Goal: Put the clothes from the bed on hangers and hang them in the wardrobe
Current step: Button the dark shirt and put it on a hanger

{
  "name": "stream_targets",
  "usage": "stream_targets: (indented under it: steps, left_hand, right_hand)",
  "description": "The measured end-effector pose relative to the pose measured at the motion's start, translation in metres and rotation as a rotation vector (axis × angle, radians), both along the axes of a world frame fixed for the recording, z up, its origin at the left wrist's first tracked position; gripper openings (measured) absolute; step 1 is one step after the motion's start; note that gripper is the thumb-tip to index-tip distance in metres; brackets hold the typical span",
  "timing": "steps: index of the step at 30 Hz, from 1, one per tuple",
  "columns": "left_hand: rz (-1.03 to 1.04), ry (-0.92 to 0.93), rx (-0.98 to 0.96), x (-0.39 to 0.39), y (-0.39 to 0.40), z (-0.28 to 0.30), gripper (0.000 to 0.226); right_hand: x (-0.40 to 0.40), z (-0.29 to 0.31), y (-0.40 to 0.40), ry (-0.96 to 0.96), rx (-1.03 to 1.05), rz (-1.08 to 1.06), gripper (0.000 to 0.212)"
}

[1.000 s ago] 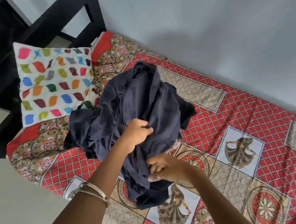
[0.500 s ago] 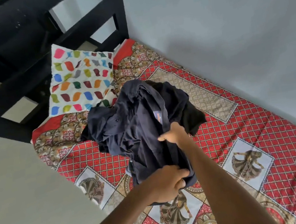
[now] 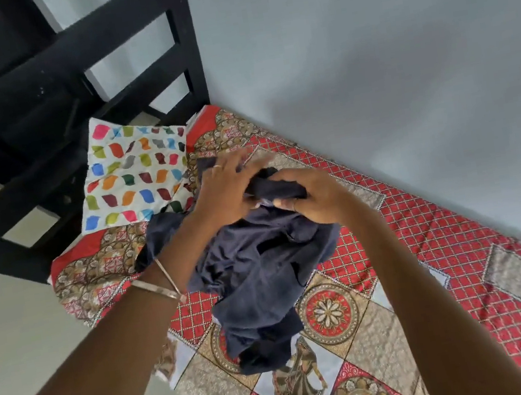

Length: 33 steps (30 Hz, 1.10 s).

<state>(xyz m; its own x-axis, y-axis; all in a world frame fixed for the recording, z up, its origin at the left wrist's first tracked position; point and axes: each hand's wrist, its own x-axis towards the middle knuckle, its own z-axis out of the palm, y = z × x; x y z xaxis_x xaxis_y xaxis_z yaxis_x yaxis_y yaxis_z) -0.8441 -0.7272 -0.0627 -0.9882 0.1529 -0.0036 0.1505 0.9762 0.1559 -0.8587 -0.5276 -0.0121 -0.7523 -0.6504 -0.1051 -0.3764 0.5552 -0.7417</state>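
I see both hands holding the shirt (image 3: 263,265) up over the bed (image 3: 447,246). My right hand (image 3: 310,198) has its grip closed on the top of the dark cloth, fingers curled around a fold. My left hand (image 3: 223,189) is just beside it and touches the same fold; it is blurred, so I cannot tell its grip. The rest of the shirt hangs down toward the bed. The pillow (image 3: 133,180) lies beyond the shirt, against the headboard (image 3: 126,47).
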Motion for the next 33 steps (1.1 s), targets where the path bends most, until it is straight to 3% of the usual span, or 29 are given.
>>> stream_targets:
  steps: [3, 5, 7, 11, 16, 19, 21, 23, 26, 28, 30, 33]
  left_hand:
    - [-0.041, -0.015, 0.038, -0.005, 0.013, 0.026, 0.031]
    - [0.029, 0.102, 0.227, -0.003, 0.024, 0.038, 0.018]
    - [0.074, 0.217, 0.364, -0.001, 0.040, 0.056, 0.025]
    - [0.058, 0.438, 0.285, 0.006, 0.082, 0.101, 0.027]
    - [0.013, 0.666, 0.292, 0.027, 0.148, 0.196, 0.023]
    - [0.009, 0.794, 0.273, 0.041, 0.196, 0.254, 0.019]
    - [0.029, 0.791, 0.239, 0.051, 0.230, 0.277, 0.021]
    - [0.060, 0.646, 0.279, 0.057, 0.257, 0.287, 0.022]
    - [0.085, 0.363, 0.348, 0.061, 0.283, 0.288, 0.022]
    - [0.088, 0.314, 0.431, 0.070, 0.298, 0.290, 0.022]
    - [0.120, 0.388, 0.556, 0.081, 0.313, 0.297, 0.026]
    - [0.103, 0.674, 0.735, 0.101, 0.332, 0.301, 0.040]
  right_hand:
    - [0.005, 0.040, 0.029, 0.093, -0.101, -0.104, 0.026]
    - [0.010, 0.057, 0.053, 0.160, -0.108, -0.212, 0.026]
    - [0.019, 0.069, 0.078, 0.221, -0.075, -0.303, 0.035]
    - [0.038, 0.098, 0.126, 0.331, -0.024, -0.510, 0.041]
    - [0.073, 0.151, 0.199, 0.742, 0.152, -0.803, 0.031]
    - [0.095, 0.167, 0.236, 0.894, 0.216, -0.986, 0.036]
    - [0.110, 0.175, 0.257, 0.863, 0.234, -1.117, 0.040]
    - [0.125, 0.179, 0.276, 0.683, 0.336, -1.208, 0.041]
    - [0.147, 0.189, 0.305, 0.300, 0.404, -1.159, 0.042]
    - [0.162, 0.202, 0.322, 0.255, 0.394, -1.139, 0.042]
    - [0.176, 0.215, 0.335, 0.475, 0.302, -1.235, 0.043]
    - [0.194, 0.225, 0.350, 0.921, 0.224, -1.334, 0.048]
